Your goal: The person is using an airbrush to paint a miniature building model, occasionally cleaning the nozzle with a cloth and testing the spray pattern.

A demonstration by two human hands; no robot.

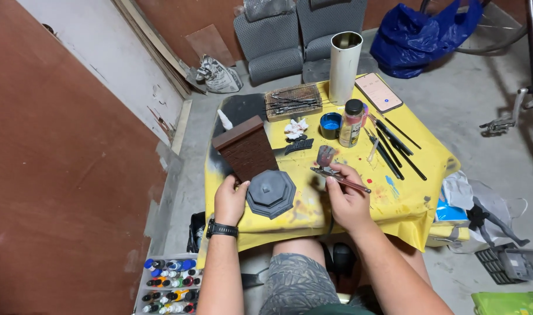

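Between the right hand's fingers (335, 182) an airbrush (340, 179) is gripped, while the left hand (230, 200) steadies a tower model (256, 163) on the yellow-covered table (418, 204), its brick-brown body seemingly coated, its grey octagonal base (271, 193) apparently still unpainted.

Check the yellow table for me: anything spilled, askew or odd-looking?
The yellow cloth is splashed with paint blotches, mostly by the right hand, which holds an airbrush. The brown tower piece leans tilted under the left hand. The blue paint pot sits open. Nothing looks freshly spilled.
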